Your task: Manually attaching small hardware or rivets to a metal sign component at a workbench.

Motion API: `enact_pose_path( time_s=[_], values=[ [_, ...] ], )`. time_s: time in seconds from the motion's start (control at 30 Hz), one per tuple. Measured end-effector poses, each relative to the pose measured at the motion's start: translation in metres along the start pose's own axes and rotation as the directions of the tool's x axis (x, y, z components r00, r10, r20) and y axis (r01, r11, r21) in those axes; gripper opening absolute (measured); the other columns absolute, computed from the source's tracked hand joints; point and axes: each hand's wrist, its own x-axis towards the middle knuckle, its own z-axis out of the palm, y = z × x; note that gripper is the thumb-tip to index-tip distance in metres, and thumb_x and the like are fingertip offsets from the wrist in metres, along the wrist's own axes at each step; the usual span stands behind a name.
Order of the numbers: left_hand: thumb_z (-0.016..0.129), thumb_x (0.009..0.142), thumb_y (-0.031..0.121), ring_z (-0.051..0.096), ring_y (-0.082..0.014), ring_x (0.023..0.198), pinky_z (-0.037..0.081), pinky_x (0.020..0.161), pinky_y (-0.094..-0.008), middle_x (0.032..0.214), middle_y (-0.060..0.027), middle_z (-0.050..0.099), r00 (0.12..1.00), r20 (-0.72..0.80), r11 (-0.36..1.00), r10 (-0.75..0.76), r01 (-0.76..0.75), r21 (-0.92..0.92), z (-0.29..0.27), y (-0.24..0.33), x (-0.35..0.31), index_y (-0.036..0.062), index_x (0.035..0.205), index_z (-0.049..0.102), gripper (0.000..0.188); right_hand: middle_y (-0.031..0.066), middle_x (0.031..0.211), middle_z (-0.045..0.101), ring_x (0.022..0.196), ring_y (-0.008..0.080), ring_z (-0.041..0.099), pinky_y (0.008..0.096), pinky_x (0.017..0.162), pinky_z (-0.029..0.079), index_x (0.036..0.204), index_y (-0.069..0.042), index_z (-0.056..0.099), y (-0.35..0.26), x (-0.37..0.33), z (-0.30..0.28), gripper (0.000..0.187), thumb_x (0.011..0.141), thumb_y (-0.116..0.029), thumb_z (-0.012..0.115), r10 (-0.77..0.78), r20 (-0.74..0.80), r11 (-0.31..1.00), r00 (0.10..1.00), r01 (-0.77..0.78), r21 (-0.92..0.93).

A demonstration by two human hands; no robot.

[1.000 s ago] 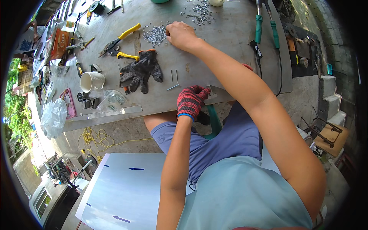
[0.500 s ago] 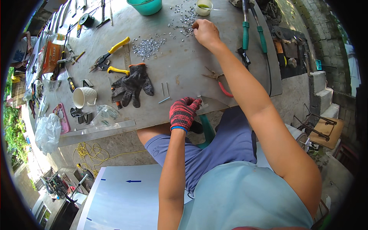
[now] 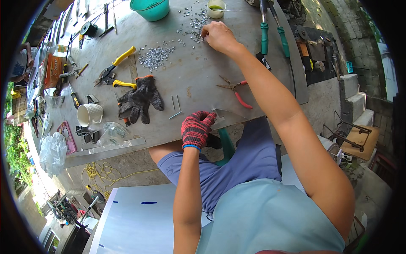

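Our right hand (image 3: 218, 36) has stretched to silvery bits (image 3: 196, 24) at twelve o'clock (whether it or our left hand (image 3: 196, 129) grips, we can't tell).

Concrete steps (image 3: 358, 103) at right; green foliage (image 3: 16, 146), bright daylight at left.

From the person's head, the left of two side-by-side fisheye cameras is looking steeply down and forward. The light-blue shirt (image 3: 275, 216) is filling the near bottom edge, while the grey tabletop (image 3: 190, 70) is spreading farther off across the upper middle. The gloved left hand (image 3: 197, 130) is sitting near the centre, the bare right hand (image 3: 220, 37) higher up. Straight edges are bending toward the black rim, where dim blockwork (image 3: 359, 38), possibly paving, is showing at upper right.
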Motion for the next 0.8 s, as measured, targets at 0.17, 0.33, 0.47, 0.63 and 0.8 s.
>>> enact_pose_path(
  time_s=[0.17,0.33,0.47,0.63,0.8],
  values=[
    [0.072,0.089,0.037,0.069,-0.0171,0.066,0.056,0.065,-0.0358,0.082,-0.0070,0.075,1.000,-0.004,1.000,0.001,-0.001,-0.005,0.001,-0.002,0.002,0.0076,0.109,0.076,0.035,0.0120,0.112,0.069,0.113,0.0328,0.060,0.0435,0.099,0.051,0.100,-0.012,0.076,-0.008,0.004,-0.006,0.019,0.088,-0.011,0.060,0.038,0.078,0.999,0.996,-0.035,-0.042],
    [0.072,0.089,0.038,0.068,-0.0178,0.064,0.056,0.061,-0.0371,0.078,-0.0064,0.073,1.000,0.023,1.000,-0.016,0.016,-0.025,0.001,-0.004,0.003,0.0085,0.109,0.077,0.035,0.0125,0.112,0.070,0.112,0.0332,0.061,0.0442,0.096,0.052,0.101,-0.012,0.076,-0.015,0.009,-0.007,0.020,0.088,-0.013,0.061,0.004,0.081,0.996,0.997,0.004,-0.090],
    [0.072,0.090,0.038,0.068,-0.0176,0.064,0.056,0.061,-0.0368,0.078,-0.0064,0.073,1.000,0.016,1.000,-0.007,0.007,-0.012,0.001,-0.006,0.005,0.0086,0.109,0.077,0.035,0.0150,0.113,0.070,0.113,0.0345,0.062,0.0446,0.096,0.052,0.103,-0.009,0.075,-0.016,0.013,-0.003,0.023,0.090,-0.014,0.057,-0.037,0.102,0.985,0.994,0.053,-0.163],
    [0.072,0.089,0.037,0.069,-0.0174,0.067,0.055,0.066,-0.0354,0.081,-0.0075,0.075,1.000,0.016,1.000,-0.012,0.011,0.011,0.001,-0.002,0.004,0.0070,0.108,0.077,0.036,0.0170,0.113,0.070,0.114,0.0349,0.061,0.0450,0.096,0.052,0.104,-0.004,0.074,-0.016,0.016,-0.002,0.024,0.091,-0.015,0.057,-0.107,0.114,0.965,0.988,0.131,-0.227],
    [0.074,0.088,0.037,0.069,-0.0172,0.069,0.055,0.069,-0.0345,0.084,-0.0078,0.076,0.999,-0.008,0.999,0.033,-0.033,0.017,0.001,-0.005,0.005,0.0058,0.105,0.077,0.036,0.0165,0.107,0.071,0.112,0.0311,0.063,0.0429,0.094,0.052,0.101,-0.004,0.072,-0.031,0.000,-0.019,0.019,0.088,-0.015,0.063,-0.156,0.074,0.970,0.985,0.167,-0.176]
  ],
)
